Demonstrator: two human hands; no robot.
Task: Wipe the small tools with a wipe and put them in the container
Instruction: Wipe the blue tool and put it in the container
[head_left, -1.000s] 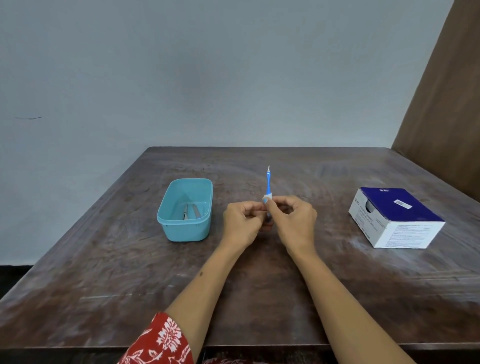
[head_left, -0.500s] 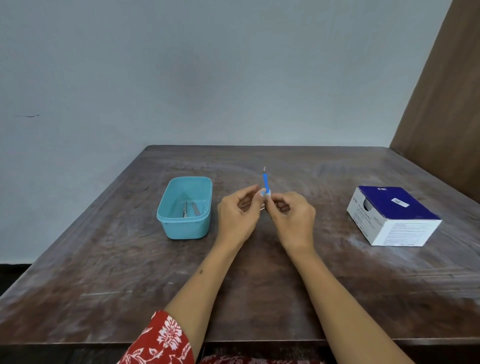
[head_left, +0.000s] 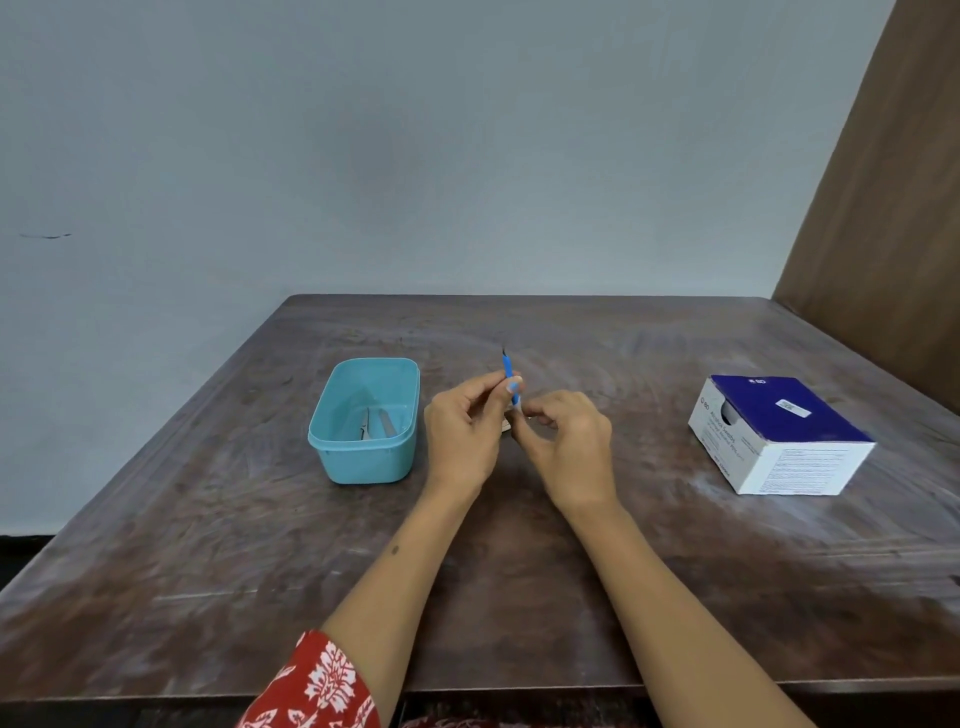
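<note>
Worn dark wooden tabletop (head_left: 519, 597), scuffed pale in patches. Behind it, a plain grey-blue wall (head_left: 415, 156). On the right, a brown wooden panel (head_left: 893, 234) leans in.

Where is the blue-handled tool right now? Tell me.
In the head view the blue-handled tool is upright above mid-table, pinched between the left hand and right hand, just right of the teal container.

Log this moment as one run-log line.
left hand: holding thin blue-handled tool | right hand: pinching tool's lower end | teal plastic container: holds metal tools
</note>
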